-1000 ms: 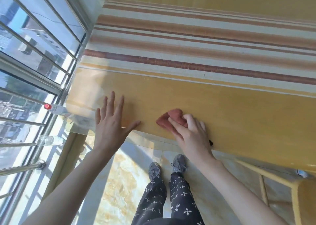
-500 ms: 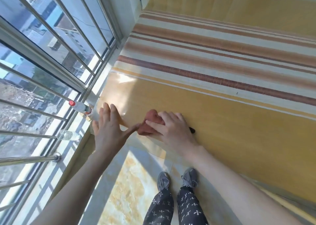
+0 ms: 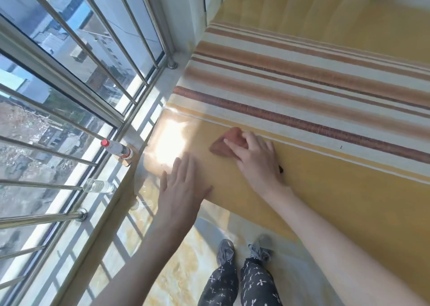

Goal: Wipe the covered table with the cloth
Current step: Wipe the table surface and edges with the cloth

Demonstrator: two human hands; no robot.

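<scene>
The covered table [image 3: 349, 189] wears a yellow cloth with brown and cream stripes under a clear sheet. A small reddish-pink cloth [image 3: 224, 144] lies on the yellow band near the table's left front corner. My right hand [image 3: 256, 159] presses down on that cloth, fingers spread over its right part. Flat on the table's front edge, just left of the cloth, lies my left hand [image 3: 181, 187] with straight fingers and nothing in it. Sun glare whitens the corner beyond my left fingertips.
A barred window [image 3: 76, 77] runs along the left. On its sill stand a red-capped bottle [image 3: 116, 148] and a clear glass bottle [image 3: 99, 186]. A small dark speck [image 3: 281, 168] lies by my right wrist. Marble floor and my feet [image 3: 242, 251] show below.
My right hand has slid the cloth left and away from the front edge, toward the stripes. My left hand has stayed flat on the edge near the corner. The view has swung left toward the window.
</scene>
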